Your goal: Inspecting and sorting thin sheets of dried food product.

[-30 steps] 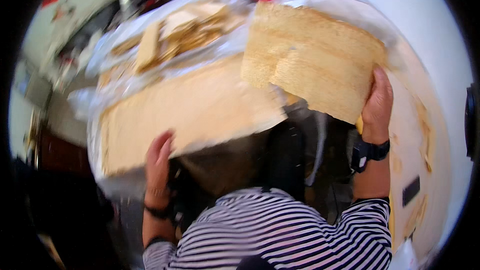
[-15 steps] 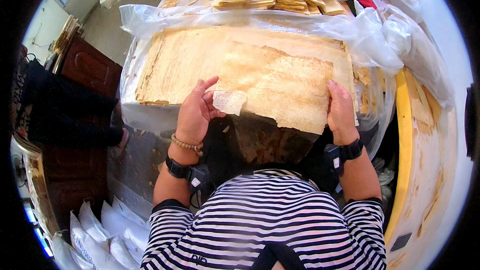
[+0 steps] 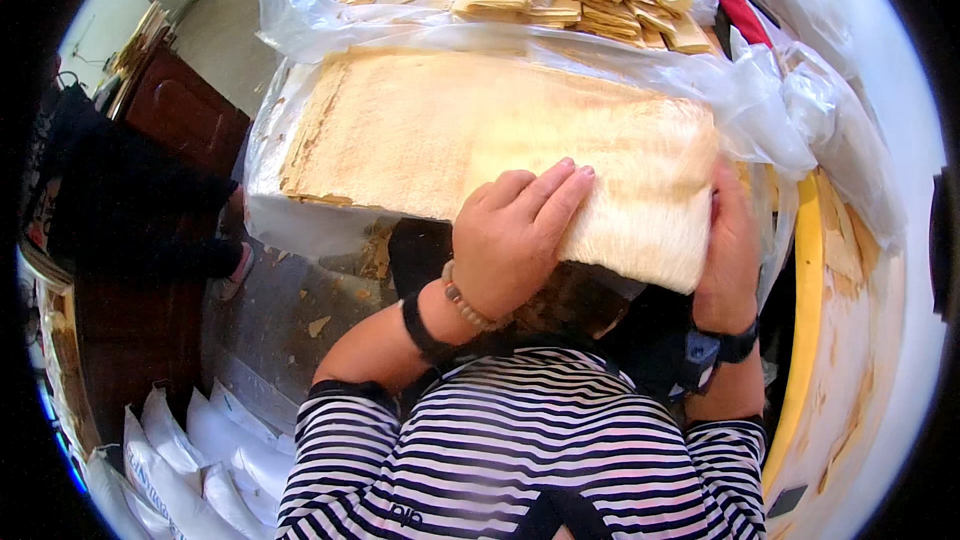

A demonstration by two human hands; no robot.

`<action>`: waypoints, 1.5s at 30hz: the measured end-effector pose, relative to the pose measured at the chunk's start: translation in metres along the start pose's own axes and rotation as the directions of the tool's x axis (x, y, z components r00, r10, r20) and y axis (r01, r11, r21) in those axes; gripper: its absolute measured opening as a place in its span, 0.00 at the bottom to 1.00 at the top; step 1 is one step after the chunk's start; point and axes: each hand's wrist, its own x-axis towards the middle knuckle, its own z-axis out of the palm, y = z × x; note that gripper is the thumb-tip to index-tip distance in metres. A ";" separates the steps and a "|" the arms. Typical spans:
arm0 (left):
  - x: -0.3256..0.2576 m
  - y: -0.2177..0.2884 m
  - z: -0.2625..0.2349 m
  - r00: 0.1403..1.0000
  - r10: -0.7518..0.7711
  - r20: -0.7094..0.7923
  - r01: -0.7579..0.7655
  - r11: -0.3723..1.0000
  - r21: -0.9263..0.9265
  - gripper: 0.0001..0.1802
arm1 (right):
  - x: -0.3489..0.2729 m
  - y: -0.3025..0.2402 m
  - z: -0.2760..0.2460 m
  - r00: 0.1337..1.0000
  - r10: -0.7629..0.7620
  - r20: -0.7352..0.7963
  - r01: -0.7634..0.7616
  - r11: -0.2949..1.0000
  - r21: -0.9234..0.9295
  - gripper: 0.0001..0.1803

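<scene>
A thin, pale tan fibrous sheet [image 3: 650, 170] lies over the right end of a broad stack of similar sheets [image 3: 390, 130]. My left hand [image 3: 515, 230] rests palm down on its near left part, fingers stretched out flat. At the sheet's right edge, my right hand [image 3: 730, 260] grips the side, fingers partly hidden behind it. The near right corner of the sheet juts past the stack toward me. Whether the right hand also holds sheets underneath, I cannot tell.
Clear plastic film [image 3: 560, 45] surrounds the stack. Cut tan strips [image 3: 610, 0] are piled beyond it. A yellow-edged board [image 3: 805, 320] stands at the right. White sacks [image 3: 190, 460] lie at lower left, and a person in dark trousers [image 3: 130, 190] is at the left.
The ragged sheet held up between both hands is now down on the stack. My left hand has moved right, from its left edge onto its surface. My right hand has shifted slightly right.
</scene>
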 end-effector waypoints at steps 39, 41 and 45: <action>-0.119 -0.155 -0.056 0.140 -0.986 0.090 0.646 0.022 -0.763 0.24 | 0.066 0.137 0.009 0.718 -0.003 0.696 0.666 -0.288 -0.688 0.26; -0.117 -0.162 -0.054 0.217 -0.973 0.074 0.644 0.085 -0.760 0.22 | 0.068 0.136 0.010 0.710 0.003 0.705 0.687 -0.224 -0.691 0.24; -0.109 -0.164 -0.044 0.220 -0.967 0.125 0.671 0.057 -0.739 0.18 | 0.069 0.136 0.013 0.705 -0.008 0.709 0.691 -0.216 -0.690 0.23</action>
